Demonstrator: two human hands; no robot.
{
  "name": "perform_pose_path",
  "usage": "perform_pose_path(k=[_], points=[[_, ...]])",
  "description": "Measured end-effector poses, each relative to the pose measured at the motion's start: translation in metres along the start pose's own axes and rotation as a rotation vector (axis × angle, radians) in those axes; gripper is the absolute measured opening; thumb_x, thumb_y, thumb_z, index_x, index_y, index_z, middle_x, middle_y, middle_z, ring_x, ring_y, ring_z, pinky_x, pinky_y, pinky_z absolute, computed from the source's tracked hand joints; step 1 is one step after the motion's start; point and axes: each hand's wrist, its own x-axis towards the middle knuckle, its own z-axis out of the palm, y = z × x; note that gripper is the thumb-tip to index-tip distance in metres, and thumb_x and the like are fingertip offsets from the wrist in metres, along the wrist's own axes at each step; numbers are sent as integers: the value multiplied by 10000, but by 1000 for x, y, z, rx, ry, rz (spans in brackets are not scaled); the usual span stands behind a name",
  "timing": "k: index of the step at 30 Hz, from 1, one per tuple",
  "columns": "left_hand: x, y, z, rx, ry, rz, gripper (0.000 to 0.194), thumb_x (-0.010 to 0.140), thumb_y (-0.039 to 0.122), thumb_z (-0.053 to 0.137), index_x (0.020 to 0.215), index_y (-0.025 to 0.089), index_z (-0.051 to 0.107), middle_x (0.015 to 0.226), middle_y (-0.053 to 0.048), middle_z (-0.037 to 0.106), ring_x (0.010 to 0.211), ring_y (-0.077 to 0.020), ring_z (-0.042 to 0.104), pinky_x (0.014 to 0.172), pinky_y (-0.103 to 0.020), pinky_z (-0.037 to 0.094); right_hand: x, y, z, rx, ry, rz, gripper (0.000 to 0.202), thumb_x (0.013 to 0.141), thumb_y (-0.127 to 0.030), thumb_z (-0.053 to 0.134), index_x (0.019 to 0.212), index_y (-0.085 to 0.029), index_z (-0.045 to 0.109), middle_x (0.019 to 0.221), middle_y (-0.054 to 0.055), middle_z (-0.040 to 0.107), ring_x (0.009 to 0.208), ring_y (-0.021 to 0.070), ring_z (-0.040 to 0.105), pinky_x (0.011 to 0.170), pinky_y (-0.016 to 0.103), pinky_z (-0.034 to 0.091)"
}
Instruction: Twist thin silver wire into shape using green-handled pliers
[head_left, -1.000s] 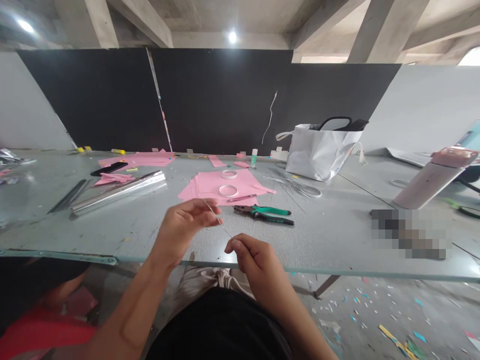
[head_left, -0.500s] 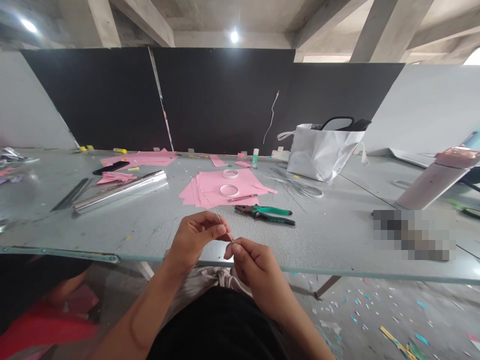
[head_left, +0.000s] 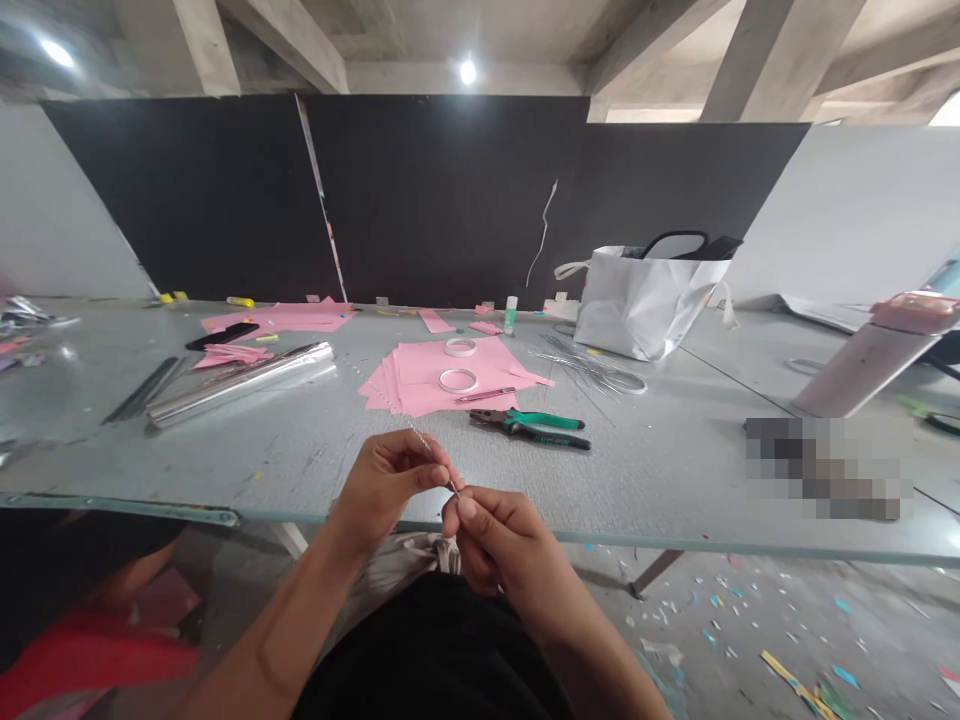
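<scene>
A thin twisted silvery wire [head_left: 414, 429] runs between my two hands, its free end slanting up and left over the table. My left hand [head_left: 394, 480] pinches it between thumb and fingertips. Just below and to the right, my right hand [head_left: 491, 530] grips its lower end, thumb pressed against the curled fingers. Beyond my hands lie pliers [head_left: 529, 424] with green and black handles. Behind them is a stack of pink paper [head_left: 420, 365] bearing a pink pen [head_left: 486, 395] and two pale rings, the nearer ring [head_left: 457, 380] lying flat.
Loose wires [head_left: 585, 370] lie beside a white bag [head_left: 645, 305]. A glue stick [head_left: 511, 315] stands at the back. A silver foil roll [head_left: 240, 385] and a phone [head_left: 223, 335] are at left, a pink-lidded bottle [head_left: 874, 355] at right. Another person's arm [head_left: 142, 570] shows lower left.
The wire's free end has swung left and lower, from over the pink paper toward the foil roll. My right hand has shifted slightly left and down; both hands still hold the wire.
</scene>
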Motion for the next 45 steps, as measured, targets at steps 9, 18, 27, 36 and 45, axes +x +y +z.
perform_pose_path(k=[9,18,27,36,45], points=[[6,9,5,-19,1,10,248,564,289,880,595,148,679,607,-3,671,548,-134,655,578,-267,572,-4,-3,-5,25,4,-23,395,825,-558,603,744,-175,546,419,-122,287,381,38,176,395,207,142],[10,35,-16,209,-247,104,201,769,352,738,697,166,713,713,-41,654,670,-175,682,643,-320,589,-18,-10,-9,14,-37,61,399,829,-555,606,755,-165,562,418,-123,292,384,36,166,396,210,129],[15,53,-18,352,-201,168,272,812,421,672,712,172,714,760,-67,627,692,-181,644,657,-333,580,-23,-18,-13,-188,-1,57,431,846,-589,546,744,-171,553,441,-106,304,407,50,201,404,217,138],[14,47,-18,149,34,210,259,771,433,702,708,185,667,736,-15,601,593,-141,605,550,-333,582,-22,-12,-13,-460,123,-37,387,927,-495,464,796,-166,619,523,-66,341,483,74,259,464,226,208],[-1,-3,-2,228,78,-52,226,689,335,791,744,151,672,625,-9,665,616,-142,652,641,-272,560,1,-19,-21,-818,209,-259,323,931,-397,463,976,-203,717,740,27,641,691,151,561,661,271,429]])
